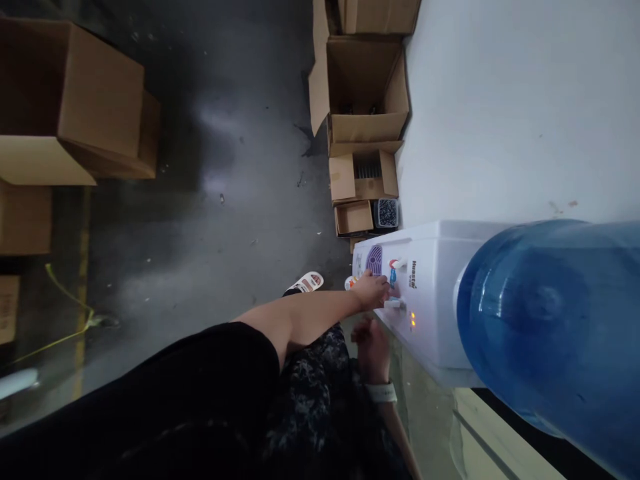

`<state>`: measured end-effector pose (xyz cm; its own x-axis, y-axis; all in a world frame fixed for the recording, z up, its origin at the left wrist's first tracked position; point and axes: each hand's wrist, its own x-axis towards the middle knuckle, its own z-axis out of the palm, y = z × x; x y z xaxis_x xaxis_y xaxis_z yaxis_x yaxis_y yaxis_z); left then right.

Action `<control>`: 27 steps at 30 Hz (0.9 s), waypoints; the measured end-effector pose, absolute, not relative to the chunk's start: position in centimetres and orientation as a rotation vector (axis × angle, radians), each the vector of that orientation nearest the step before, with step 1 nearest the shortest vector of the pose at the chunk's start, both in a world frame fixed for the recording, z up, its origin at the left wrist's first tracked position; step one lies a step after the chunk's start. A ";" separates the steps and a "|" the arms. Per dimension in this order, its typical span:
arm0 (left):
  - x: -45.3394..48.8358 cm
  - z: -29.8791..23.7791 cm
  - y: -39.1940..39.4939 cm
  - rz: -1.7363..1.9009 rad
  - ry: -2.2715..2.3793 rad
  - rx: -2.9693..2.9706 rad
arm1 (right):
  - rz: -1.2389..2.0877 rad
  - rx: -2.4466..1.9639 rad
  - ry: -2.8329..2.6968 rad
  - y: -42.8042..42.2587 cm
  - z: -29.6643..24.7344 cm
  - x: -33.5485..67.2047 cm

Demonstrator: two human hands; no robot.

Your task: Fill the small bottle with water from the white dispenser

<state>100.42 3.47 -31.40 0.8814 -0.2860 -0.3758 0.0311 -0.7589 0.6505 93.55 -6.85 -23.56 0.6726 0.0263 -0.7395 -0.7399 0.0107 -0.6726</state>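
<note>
The left hand (pixel 371 291) reaches out at the centre of the frame on a bare forearm, with a black sleeve (pixel 150 387) bunched above the elbow. Its fingers lie against the front of a white water cooler (pixel 425 313), at the blue-marked tap (pixel 393 277), just below a red-marked tap (pixel 398 264). The wrist runs straight behind the fingers, a steady line for fine work at a tap, though whether they grasp it or only rest there cannot be told. The right hand (pixel 370 350) hangs just below, fingers loosely curled, apparently holding nothing, with a white wristband (pixel 381 393) on its wrist. Beside the taps sit a purple grille (pixel 374 260) and glowing orange lights (pixel 413 321). A big blue water bottle (pixel 545 313) fills the right of the frame, seated on the cooler. A sandal (pixel 306 283) shows just past the forearm on the concrete floor (pixel 215 267). Open cardboard boxes (pixel 365 93) line a white wall (pixel 520 100) at upper centre, and more cardboard boxes (pixel 70 100) stand at upper left.
</note>
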 end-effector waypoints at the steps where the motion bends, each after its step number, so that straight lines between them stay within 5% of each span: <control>1: 100.5 -31.6 3.4 -0.619 -0.186 2.368 | 0.660 -1.395 0.652 -6.7 -23.8 94.3; 27: 100.7 -30.4 4.0 -0.606 -0.186 2.352 | 0.541 -1.079 0.833 -9.3 -30.2 96.6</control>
<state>100.68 3.97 -30.38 0.8805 -0.2916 -0.3737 0.0314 -0.7507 0.6599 96.60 -9.29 -30.16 0.5890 -0.0077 -0.8081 -0.7413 0.3932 -0.5440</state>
